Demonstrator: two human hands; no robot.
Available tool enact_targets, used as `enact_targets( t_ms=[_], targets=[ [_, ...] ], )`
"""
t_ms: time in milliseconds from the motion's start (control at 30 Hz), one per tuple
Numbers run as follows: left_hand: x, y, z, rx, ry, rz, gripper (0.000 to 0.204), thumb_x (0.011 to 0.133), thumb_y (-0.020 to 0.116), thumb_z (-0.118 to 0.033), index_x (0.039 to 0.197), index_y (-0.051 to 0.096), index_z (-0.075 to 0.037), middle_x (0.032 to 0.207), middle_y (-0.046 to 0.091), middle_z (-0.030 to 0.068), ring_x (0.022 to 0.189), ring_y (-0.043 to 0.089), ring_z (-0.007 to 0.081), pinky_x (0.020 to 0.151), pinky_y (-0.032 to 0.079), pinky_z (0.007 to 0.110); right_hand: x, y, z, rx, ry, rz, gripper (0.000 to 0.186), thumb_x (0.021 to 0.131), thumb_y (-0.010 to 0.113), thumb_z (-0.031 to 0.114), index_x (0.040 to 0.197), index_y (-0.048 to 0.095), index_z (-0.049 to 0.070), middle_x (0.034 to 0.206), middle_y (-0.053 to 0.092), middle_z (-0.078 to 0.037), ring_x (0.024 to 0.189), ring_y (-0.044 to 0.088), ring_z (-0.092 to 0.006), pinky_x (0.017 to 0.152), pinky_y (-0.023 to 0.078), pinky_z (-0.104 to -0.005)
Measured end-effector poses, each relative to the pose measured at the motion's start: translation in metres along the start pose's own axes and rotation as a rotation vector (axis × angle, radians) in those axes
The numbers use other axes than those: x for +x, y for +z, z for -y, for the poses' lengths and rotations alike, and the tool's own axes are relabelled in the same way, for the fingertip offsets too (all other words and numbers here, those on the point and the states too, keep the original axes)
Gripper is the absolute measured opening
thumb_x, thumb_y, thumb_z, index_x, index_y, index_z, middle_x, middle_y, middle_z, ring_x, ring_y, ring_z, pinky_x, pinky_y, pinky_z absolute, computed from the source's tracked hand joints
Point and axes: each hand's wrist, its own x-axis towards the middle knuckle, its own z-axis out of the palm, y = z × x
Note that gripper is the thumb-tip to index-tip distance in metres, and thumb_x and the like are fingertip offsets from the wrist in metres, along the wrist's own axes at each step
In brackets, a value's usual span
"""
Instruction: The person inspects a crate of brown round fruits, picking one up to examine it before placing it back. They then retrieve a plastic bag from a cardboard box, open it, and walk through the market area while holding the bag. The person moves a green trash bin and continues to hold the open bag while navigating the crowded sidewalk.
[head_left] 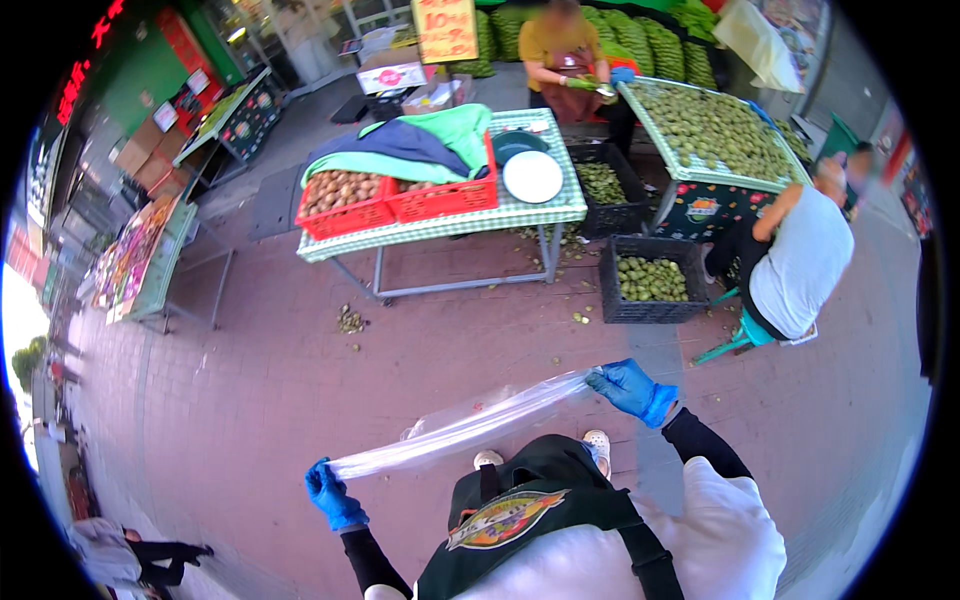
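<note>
A long, clear plastic bag (460, 428) is stretched out in front of my dark apron, gathered into a narrow band. Its left end is gripped by my left hand (335, 495), in a blue glove, with the fingers closed. At the other end my right hand (632, 391), gloved in blue too, pinches the plastic and sits higher and farther forward. The thin film hangs in the air over the paving, touching nothing but my hands as far as I can see.
Ahead stands a checked-cloth table (440, 218) with red crates (440, 200) of brown nuts and a white round lid or plate (533, 177). Black crates (653, 310) of green nuts sit right of it. One person (805, 260) sits at right; another (560, 50) works behind.
</note>
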Motion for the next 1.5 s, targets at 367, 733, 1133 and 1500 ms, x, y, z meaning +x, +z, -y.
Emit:
enact_targets(
  t_ms=[367,733,1133,1500],
  targets=[
    [0.069,0.063,-0.104,0.979,0.628,0.877,0.083,0.059,0.075,-0.039,0.130,0.039,-0.014,0.129,0.042,0.0120,0.121,0.037,0.0292,0.102,0.022,0.044,0.202,0.181,0.152,-0.225,-0.598,0.188,0.021,0.078,0.054,0.019,0.096,0.064,0.015,0.079,0.062,-0.010,0.069,0.060,-0.0272,0.059,0.049,-0.0341],
    [0.292,0.006,0.005,0.629,-0.304,0.578,0.017,0.077,0.062,-0.006,0.094,0.066,-0.003,0.090,0.066,0.0092,0.081,0.059,0.0129,0.076,0.046,0.025,0.436,0.217,0.178,-0.139,-0.551,0.307,0.022,0.083,0.051,0.023,0.100,0.064,0.016,0.084,0.064,-0.008,0.073,0.060,-0.0261,0.060,0.048,-0.0325],
    [0.517,0.018,-0.073,0.764,0.231,0.823,0.094,0.057,0.079,-0.035,0.131,0.031,-0.005,0.131,0.038,0.0160,0.120,0.037,0.0329,0.098,0.032,0.039,0.676,0.328,0.269,-0.290,-0.725,0.618,0.022,0.079,0.053,0.023,0.100,0.060,0.019,0.081,0.062,-0.007,0.069,0.060,-0.0264,0.056,0.047,-0.0366],
    [0.811,0.025,-0.058,0.534,0.057,0.593,0.008,0.078,0.061,-0.010,0.083,0.065,-0.004,0.071,0.063,0.0124,0.061,0.060,0.0173,0.057,0.046,0.028,0.997,0.366,0.180,-0.362,-0.299,-0.009,0.050,0.075,0.064,0.031,0.118,0.050,0.010,0.108,0.057,-0.014,0.093,0.056,-0.0281,0.079,0.045,-0.0342]
  ],
)
